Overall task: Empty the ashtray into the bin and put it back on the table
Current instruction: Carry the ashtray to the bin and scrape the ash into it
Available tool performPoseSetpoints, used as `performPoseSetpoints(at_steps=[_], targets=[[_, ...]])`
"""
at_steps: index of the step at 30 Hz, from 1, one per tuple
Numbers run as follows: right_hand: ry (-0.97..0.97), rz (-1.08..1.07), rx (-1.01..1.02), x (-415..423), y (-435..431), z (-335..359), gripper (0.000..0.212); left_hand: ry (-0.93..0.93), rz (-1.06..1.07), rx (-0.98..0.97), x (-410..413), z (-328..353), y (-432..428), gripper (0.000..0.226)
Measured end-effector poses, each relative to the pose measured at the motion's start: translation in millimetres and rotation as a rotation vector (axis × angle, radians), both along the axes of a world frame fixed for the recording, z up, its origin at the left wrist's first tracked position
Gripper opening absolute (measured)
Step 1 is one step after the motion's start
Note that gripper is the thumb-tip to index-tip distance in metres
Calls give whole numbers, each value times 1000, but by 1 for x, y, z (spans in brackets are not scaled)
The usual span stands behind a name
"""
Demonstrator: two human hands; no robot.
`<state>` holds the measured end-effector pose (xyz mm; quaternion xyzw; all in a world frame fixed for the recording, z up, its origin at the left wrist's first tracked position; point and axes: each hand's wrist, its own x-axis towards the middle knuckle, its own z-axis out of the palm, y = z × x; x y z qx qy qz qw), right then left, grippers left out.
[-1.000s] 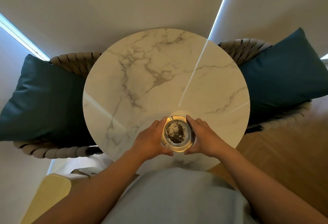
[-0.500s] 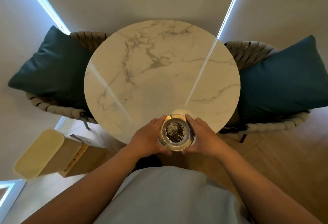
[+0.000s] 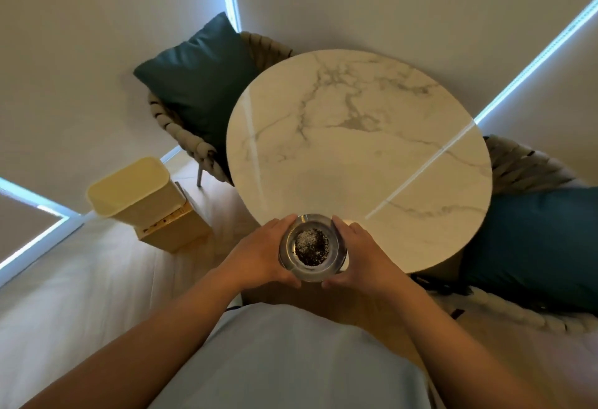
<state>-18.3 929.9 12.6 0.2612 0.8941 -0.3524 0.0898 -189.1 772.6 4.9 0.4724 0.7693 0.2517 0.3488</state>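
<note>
A round clear glass ashtray (image 3: 312,247) with dark ash and white specks in its bowl is held level between both hands, at the near edge of the round marble table (image 3: 359,149). My left hand (image 3: 262,255) grips its left side and my right hand (image 3: 364,255) its right side. The cream bin (image 3: 132,190) with a closed lid stands on the floor to the left, on a wooden base.
A woven chair with a dark teal cushion (image 3: 200,81) stands behind the table at the left. A second woven chair with a teal cushion (image 3: 530,243) is at the right. Light wood floor lies between me and the bin.
The view has turned to the left, bringing the bin fully into sight. The ashtray has come off the table's middle front to its near left edge, still held in both hands.
</note>
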Motion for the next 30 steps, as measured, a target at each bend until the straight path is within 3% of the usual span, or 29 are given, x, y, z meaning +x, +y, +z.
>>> performPoseSetpoints(at_steps=[12,18,30], targets=[[10,316,41,-132,-70,6,127,34,324,40,-80,-6,-111,119],[19,389,55,-203,-123,1,128,60,392,48,-137,-9,-173,111],[-2,494,-27,-311,-190,-2,116,-7,501,44,-218,-11,-248,116]])
